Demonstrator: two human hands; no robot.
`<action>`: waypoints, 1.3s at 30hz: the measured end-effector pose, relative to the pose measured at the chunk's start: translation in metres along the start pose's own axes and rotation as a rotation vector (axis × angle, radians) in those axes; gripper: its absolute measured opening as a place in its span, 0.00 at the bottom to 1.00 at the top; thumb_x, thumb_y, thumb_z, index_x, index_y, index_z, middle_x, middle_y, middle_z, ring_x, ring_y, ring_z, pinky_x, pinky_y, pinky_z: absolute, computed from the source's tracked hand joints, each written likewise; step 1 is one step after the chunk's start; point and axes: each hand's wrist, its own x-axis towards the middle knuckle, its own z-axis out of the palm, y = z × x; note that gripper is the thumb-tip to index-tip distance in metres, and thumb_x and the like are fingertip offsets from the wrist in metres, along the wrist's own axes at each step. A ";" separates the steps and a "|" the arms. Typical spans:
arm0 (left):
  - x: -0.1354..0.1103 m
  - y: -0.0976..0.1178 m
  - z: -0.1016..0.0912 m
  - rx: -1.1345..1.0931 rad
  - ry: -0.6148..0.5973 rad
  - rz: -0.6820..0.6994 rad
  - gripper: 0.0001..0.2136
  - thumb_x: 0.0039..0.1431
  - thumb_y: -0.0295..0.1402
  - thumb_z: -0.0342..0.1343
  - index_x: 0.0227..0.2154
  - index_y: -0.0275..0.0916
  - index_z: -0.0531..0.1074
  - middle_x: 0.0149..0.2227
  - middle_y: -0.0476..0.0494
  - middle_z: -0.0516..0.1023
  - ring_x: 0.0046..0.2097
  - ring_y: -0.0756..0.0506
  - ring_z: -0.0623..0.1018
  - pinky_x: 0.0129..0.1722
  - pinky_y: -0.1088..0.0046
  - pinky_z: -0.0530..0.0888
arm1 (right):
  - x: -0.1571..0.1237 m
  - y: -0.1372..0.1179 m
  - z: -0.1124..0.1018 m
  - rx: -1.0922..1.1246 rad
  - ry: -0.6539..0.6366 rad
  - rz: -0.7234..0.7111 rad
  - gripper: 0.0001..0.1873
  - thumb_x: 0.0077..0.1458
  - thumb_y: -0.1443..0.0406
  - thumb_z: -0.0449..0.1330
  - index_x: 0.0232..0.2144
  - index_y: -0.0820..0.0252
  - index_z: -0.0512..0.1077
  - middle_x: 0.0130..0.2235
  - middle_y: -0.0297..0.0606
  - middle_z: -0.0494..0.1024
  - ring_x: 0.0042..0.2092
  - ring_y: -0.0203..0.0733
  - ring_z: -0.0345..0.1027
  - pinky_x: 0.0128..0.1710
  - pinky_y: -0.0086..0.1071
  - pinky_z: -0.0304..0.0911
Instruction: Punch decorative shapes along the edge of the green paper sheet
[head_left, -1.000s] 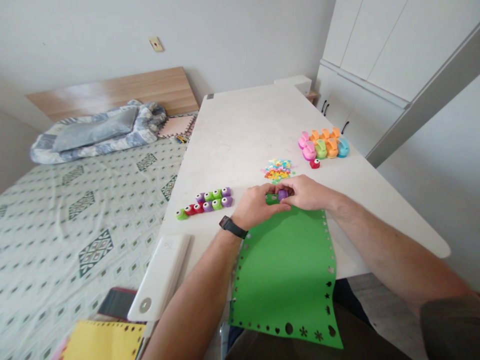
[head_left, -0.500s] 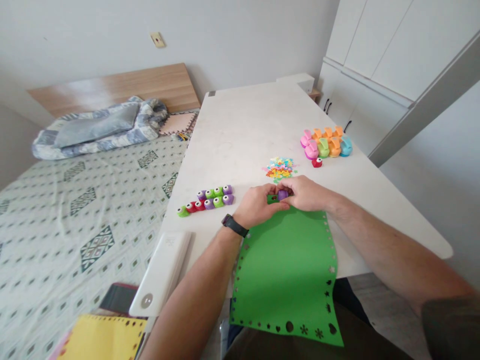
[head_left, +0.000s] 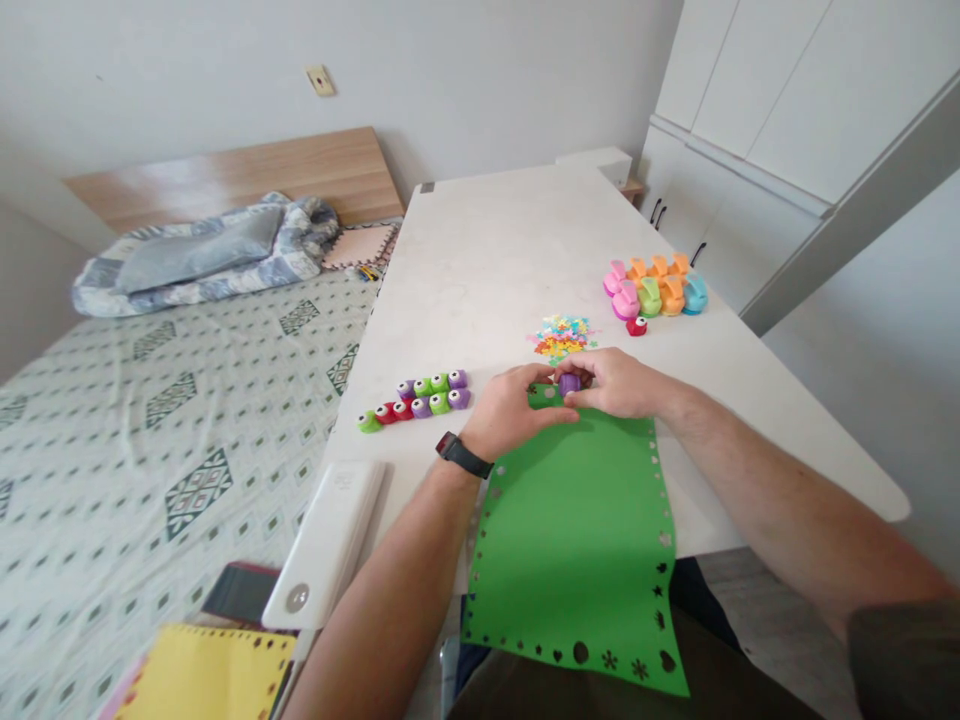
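Two grips, sort of: right hand (head_left: pixel 626 385) clamps the small rounded purple plastic punch (head_left: pixel 570 385) between thumb and fingers; left hand (head_left: pixel 510 412) curves over the far end of the big rectangular green sheet (head_left: pixel 574 520), can't tell if it's pinching.
Sheet feel: probably light and bendy, paper or thin foam; hold the solid bits, holes could tear.
Punch feel: likely light, stiff, bit slick; take it round the sides.
Sheet looks: plain middle, borders full of heart, star, snowflake cutouts.
Where: punch at sheet's far edge; sheet on the smooth white table (head_left: pixel 480 270), near end hanging off.
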 end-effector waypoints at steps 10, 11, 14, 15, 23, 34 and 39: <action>-0.004 -0.005 0.000 0.037 0.021 -0.078 0.18 0.57 0.34 0.64 0.50 0.41 0.75 0.45 0.43 0.83 0.46 0.43 0.82 0.52 0.64 0.76 | 0.005 0.012 -0.004 0.237 0.144 0.004 0.17 0.54 0.58 0.66 0.44 0.60 0.77 0.36 0.37 0.78 0.36 0.40 0.70 0.37 0.32 0.65; -0.004 -0.006 0.000 0.040 0.022 -0.077 0.17 0.57 0.34 0.64 0.50 0.40 0.75 0.45 0.43 0.83 0.46 0.43 0.82 0.52 0.64 0.76 | 0.006 0.014 -0.004 0.270 0.159 0.011 0.17 0.55 0.57 0.66 0.44 0.60 0.77 0.36 0.37 0.78 0.36 0.39 0.70 0.36 0.32 0.65; -0.005 -0.007 0.001 0.043 0.030 -0.062 0.15 0.59 0.32 0.61 0.49 0.40 0.75 0.45 0.44 0.83 0.47 0.44 0.82 0.51 0.65 0.76 | 0.010 0.019 -0.002 0.401 0.194 0.065 0.18 0.56 0.52 0.66 0.43 0.59 0.77 0.37 0.38 0.80 0.35 0.40 0.71 0.34 0.31 0.66; -0.005 -0.008 0.001 0.043 0.036 -0.058 0.14 0.59 0.32 0.61 0.49 0.40 0.75 0.45 0.45 0.83 0.47 0.44 0.82 0.51 0.66 0.76 | 0.011 0.020 -0.002 0.450 0.206 0.084 0.19 0.56 0.51 0.65 0.42 0.59 0.78 0.37 0.39 0.81 0.35 0.40 0.72 0.33 0.31 0.66; -0.004 -0.008 0.000 0.032 0.072 -0.067 0.13 0.60 0.30 0.60 0.48 0.40 0.76 0.44 0.45 0.83 0.47 0.45 0.82 0.50 0.67 0.77 | 0.010 0.011 -0.010 0.842 0.242 0.167 0.20 0.59 0.51 0.63 0.34 0.64 0.79 0.35 0.46 0.83 0.31 0.40 0.74 0.30 0.31 0.65; -0.003 -0.011 0.000 0.023 0.092 -0.080 0.13 0.60 0.30 0.61 0.48 0.40 0.76 0.43 0.45 0.84 0.46 0.45 0.82 0.50 0.66 0.77 | 0.012 0.011 -0.016 1.086 0.198 0.314 0.25 0.70 0.53 0.47 0.37 0.65 0.76 0.33 0.47 0.82 0.28 0.39 0.74 0.26 0.29 0.65; -0.003 -0.013 0.001 0.025 0.092 -0.076 0.13 0.60 0.30 0.61 0.47 0.40 0.76 0.44 0.45 0.84 0.46 0.45 0.82 0.51 0.65 0.77 | 0.013 0.012 -0.016 1.134 0.198 0.332 0.25 0.70 0.53 0.46 0.35 0.64 0.75 0.27 0.44 0.79 0.24 0.37 0.70 0.22 0.28 0.62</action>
